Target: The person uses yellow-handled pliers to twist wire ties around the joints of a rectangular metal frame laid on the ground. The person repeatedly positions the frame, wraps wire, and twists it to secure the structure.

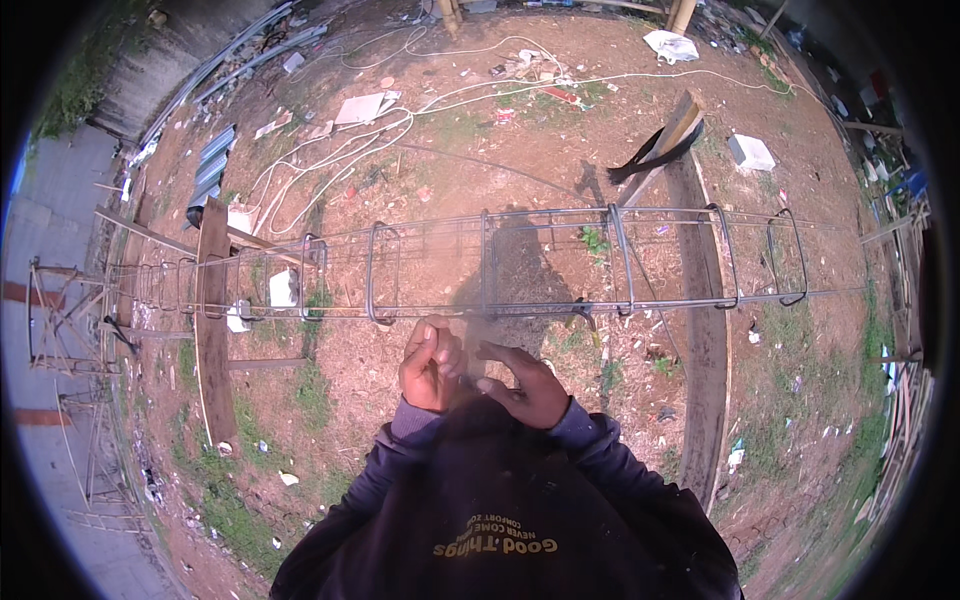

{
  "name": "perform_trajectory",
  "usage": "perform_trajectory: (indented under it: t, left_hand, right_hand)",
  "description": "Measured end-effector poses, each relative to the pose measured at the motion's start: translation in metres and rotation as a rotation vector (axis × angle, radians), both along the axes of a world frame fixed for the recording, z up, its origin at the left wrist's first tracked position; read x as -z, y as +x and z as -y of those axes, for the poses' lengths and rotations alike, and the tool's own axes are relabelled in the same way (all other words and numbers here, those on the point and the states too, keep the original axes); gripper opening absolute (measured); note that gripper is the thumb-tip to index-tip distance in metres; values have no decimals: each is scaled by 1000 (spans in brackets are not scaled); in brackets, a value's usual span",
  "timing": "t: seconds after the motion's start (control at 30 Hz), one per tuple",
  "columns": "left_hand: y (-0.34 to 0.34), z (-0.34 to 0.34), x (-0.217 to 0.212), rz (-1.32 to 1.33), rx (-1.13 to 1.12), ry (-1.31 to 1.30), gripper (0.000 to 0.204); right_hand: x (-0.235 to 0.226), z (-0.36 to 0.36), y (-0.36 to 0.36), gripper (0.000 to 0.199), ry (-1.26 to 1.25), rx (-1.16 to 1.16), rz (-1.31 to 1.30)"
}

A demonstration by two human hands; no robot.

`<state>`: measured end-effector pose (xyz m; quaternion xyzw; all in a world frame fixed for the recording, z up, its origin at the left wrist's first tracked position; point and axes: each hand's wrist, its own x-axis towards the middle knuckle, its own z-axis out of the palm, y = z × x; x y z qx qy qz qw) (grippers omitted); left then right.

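A long rebar cage point(625, 262) of thin rods and square stirrups stretches across the view in front of me. Just below its near rods, my left hand point(430, 366) is closed, with the fingers curled toward the thumb. Whatever it may pinch is too small to make out. To its right, my right hand point(528, 388) has thumb and forefinger apart and reaches toward the left one; nothing shows between them. A small dark, curved thing point(585, 314), its kind unclear, hangs at the cage's near rod right of my hands. A pale haze blurs the space above my fingers.
Upright planks, one on the left point(213, 330) and one on the right point(697, 350), support the cage. A black strap point(655, 152) hangs on the right wooden post. Beyond lie a pale hose point(410, 115), white blocks point(750, 153) and scattered debris on bare earth.
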<state>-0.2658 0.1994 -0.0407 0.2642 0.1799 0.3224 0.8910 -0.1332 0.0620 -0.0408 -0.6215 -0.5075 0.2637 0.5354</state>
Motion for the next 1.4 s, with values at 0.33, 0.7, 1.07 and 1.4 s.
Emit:
perform_trajectory:
  t: [0.33, 0.7, 1.07, 1.4]
  left_hand:
    - [-23, -20, 27, -336, 10, 169, 46]
    - [2, -65, 10, -309, 50, 192, 41]
    - [40, -55, -61, 558, 540, 1808, 33]
    - [18, -150, 14, -462, 612, 1618, 27]
  right_hand:
    - [52, -20, 22, 17, -173, -384, -193]
    - [9, 0, 27, 23, -189, -73, -589]
    - [-25, -20, -46, 45, 203, 790, -1409]
    - [26, -7, -79, 26, -541, 363, 73]
